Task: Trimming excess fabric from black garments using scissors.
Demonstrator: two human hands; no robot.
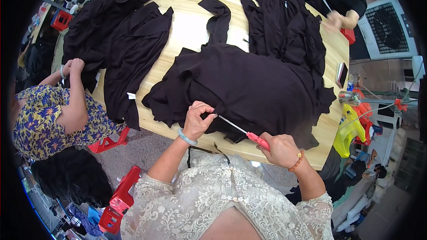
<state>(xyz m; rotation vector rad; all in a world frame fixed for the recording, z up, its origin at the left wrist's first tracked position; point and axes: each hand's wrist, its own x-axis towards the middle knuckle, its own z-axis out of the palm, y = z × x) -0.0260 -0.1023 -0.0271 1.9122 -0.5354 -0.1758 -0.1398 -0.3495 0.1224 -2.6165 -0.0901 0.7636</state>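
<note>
My right hand (283,150) is closed around the pink-red handle of a screwdriver-like tool (236,127) with a long thin metal shaft. The shaft slants up and left, its tip reaching the fingertips of my left hand (197,120). Those fingers pinch a small edge of black fabric, which partly hides the tip. Under and beyond both hands lies a large heap of black garments (258,78), spread near the front of the table. A black fabric strip (219,20) runs from the heap toward the far side.
More black garments (138,44) lie left and right (287,26) on the wooden table (187,13). A person in a flowered top (49,111) works at the left edge, another in black (344,0) at the far right. A phone (341,74) sits near the right edge. Red stools (126,189) stand lower left.
</note>
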